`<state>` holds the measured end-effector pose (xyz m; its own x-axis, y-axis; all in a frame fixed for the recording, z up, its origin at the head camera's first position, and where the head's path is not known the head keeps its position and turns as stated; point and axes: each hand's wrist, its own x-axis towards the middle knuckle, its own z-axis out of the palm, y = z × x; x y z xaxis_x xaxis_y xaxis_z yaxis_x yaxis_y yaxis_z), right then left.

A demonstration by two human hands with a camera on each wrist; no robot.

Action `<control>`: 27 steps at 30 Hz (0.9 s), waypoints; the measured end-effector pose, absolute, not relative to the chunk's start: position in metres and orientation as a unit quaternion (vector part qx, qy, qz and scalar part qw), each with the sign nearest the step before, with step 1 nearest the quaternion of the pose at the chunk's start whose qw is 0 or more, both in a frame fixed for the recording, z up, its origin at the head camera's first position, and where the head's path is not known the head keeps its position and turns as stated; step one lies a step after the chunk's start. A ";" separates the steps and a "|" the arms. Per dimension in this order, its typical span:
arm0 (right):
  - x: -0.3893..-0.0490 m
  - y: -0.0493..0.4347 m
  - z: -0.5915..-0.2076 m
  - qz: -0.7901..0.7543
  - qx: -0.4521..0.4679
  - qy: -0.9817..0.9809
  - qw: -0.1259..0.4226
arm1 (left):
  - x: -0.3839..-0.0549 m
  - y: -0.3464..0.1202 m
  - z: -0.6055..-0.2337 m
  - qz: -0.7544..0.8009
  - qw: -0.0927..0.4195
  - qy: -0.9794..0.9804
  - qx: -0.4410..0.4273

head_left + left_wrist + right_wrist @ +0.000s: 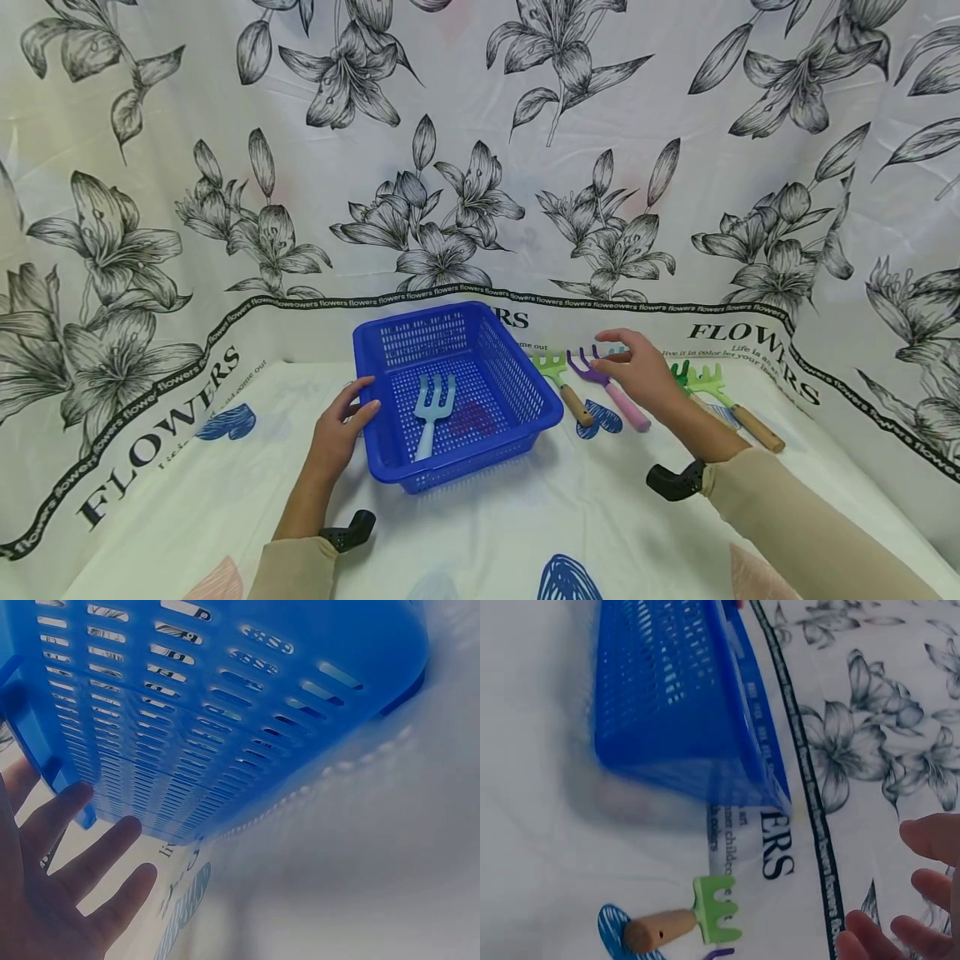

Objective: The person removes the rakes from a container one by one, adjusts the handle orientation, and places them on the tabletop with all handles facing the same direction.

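Note:
My left hand (341,429) holds the left rim of a blue plastic basket (457,462) by thumb and forefinger. In the left wrist view the other fingers (112,847) spread beside its slotted wall. Inside the basket lies a light-blue garden hand fork (433,408). My right hand (637,371), fingers loosely bent and holding nothing, hovers over a purple hand fork with a pink handle (628,408). Left of that lies a green hand rake with a wooden handle (576,406). The right wrist view shows the fingers (930,840) apart from the green rake (716,911).
Right of my right hand lie a light-green hand rake with a wooden handle (757,427) and a dark-green tool (680,372), partly hidden by the forearm. A white cloth printed with flowers covers the table (480,542) and rises behind as a backdrop (465,108).

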<state>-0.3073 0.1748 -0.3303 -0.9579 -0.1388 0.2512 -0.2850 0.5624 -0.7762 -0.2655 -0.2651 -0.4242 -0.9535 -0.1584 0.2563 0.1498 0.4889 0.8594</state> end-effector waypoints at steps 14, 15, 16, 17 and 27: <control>-0.306 0.119 -0.327 0.448 0.193 -0.872 0.037 | -0.267 -0.266 -0.425 -0.500 0.159 -0.851 0.003; -0.305 0.114 -0.326 0.446 0.201 -0.871 0.036 | -0.267 -0.266 -0.424 -0.500 0.159 -0.851 0.003; -0.304 0.110 -0.326 0.447 0.209 -0.869 0.033 | -0.267 -0.266 -0.424 -0.499 0.159 -0.852 0.003; -0.303 0.105 -0.326 0.451 0.215 -0.866 0.027 | -0.267 -0.266 -0.424 -0.499 0.160 -0.852 0.003; -0.301 0.067 -0.334 0.459 0.280 -0.843 -0.020 | -0.267 -0.266 -0.425 -0.499 0.155 -0.853 0.008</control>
